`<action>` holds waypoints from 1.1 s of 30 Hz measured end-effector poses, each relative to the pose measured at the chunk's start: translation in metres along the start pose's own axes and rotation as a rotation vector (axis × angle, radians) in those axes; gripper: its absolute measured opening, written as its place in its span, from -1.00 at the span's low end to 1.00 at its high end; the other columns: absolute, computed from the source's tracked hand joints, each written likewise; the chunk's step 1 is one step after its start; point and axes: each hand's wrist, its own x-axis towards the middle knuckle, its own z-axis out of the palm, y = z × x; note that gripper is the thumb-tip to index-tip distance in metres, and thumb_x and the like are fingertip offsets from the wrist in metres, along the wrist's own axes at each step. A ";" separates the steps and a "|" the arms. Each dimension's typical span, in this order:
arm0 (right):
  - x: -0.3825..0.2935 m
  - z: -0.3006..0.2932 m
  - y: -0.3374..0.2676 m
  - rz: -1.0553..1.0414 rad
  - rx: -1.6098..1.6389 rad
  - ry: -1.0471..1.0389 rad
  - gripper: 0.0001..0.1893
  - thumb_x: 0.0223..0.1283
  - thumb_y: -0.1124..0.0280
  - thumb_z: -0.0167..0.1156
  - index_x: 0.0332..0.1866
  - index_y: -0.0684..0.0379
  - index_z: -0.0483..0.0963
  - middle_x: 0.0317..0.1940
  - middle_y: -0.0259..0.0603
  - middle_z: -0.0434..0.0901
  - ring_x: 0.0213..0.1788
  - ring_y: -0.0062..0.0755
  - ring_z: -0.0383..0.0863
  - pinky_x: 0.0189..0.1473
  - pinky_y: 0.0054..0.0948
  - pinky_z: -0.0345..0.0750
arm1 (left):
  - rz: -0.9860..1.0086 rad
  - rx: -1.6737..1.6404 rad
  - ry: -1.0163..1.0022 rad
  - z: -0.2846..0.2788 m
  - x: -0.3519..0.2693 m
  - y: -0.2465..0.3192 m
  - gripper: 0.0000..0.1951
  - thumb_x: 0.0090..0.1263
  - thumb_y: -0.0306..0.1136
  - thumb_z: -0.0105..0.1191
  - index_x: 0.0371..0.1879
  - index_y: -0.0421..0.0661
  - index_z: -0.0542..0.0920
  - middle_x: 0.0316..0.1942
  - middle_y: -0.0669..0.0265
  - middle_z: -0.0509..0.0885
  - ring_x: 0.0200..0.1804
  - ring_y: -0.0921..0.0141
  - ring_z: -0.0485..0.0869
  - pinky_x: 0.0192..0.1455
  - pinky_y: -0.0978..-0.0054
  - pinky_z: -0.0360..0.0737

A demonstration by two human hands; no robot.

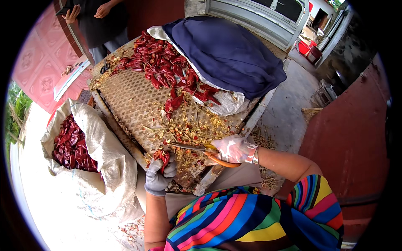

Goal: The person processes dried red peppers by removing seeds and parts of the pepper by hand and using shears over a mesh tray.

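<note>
A dried red chili pepper (161, 157) is pinched in my left hand (158, 175), which wears a grey glove. My right hand (232, 150), in a pink camouflage-patterned glove, grips scissors (220, 157) with orange and yellow handles. Their blades (188, 146) point left, just above the held pepper. Both hands are over the near end of a metal platform (125, 91) with a diamond-patterned surface. Yellow seeds and cut stems (191, 128) lie scattered under and beyond the scissors. Farther back is a heap of dried red chilies (163, 66).
An open woven sack (116, 163) of dried chilies (73, 144) stands left of the platform. Dark blue cloth (226, 53) covers a white sack (227, 103) at the back. A person (102, 25) stands at the far left, holding a phone. Stems litter the floor at right.
</note>
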 end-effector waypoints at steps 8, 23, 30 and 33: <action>-0.009 -0.037 -0.061 0.009 -0.533 0.107 -0.50 0.01 -0.17 0.22 -0.35 0.14 0.44 -0.63 -0.08 0.53 -0.49 -0.03 0.62 -0.50 -0.15 0.50 | -0.015 0.078 0.082 0.006 -0.003 0.003 -0.54 0.17 -0.36 0.19 0.05 -0.21 0.42 -0.18 0.25 0.47 -0.53 0.59 0.25 -0.60 0.71 0.16; -0.010 -0.017 -0.021 -0.116 -0.181 -0.093 -0.68 0.07 0.05 0.26 -0.41 0.11 0.51 -0.58 -0.10 0.58 -0.54 -0.12 0.61 -0.55 -0.19 0.46 | -0.033 0.344 0.348 0.023 0.002 0.006 -0.78 0.26 -0.41 0.02 -0.12 -0.13 0.46 -0.34 0.30 0.55 -0.64 0.59 0.23 -0.64 0.66 0.11; 0.002 0.001 -0.005 0.124 1.466 -0.840 -0.67 0.14 0.21 0.29 -0.06 0.16 0.54 -0.28 -0.11 0.67 -0.38 -0.34 0.66 -0.53 -0.51 0.51 | 0.016 0.292 0.406 0.018 0.008 0.010 -0.88 0.31 -0.42 -0.05 -0.27 -0.18 0.49 -0.53 0.38 0.43 -0.67 0.61 0.19 -0.66 0.68 0.09; -0.009 0.017 -0.006 -0.149 1.393 -0.628 -0.66 0.17 0.26 0.28 -0.01 0.21 0.51 -0.24 -0.10 0.66 -0.37 -0.36 0.66 -0.44 -0.64 0.52 | -0.027 0.220 0.303 0.010 0.009 0.014 -0.88 0.33 -0.39 -0.10 -0.35 -0.16 0.47 -0.57 0.38 0.40 -0.69 0.61 0.18 -0.68 0.69 0.10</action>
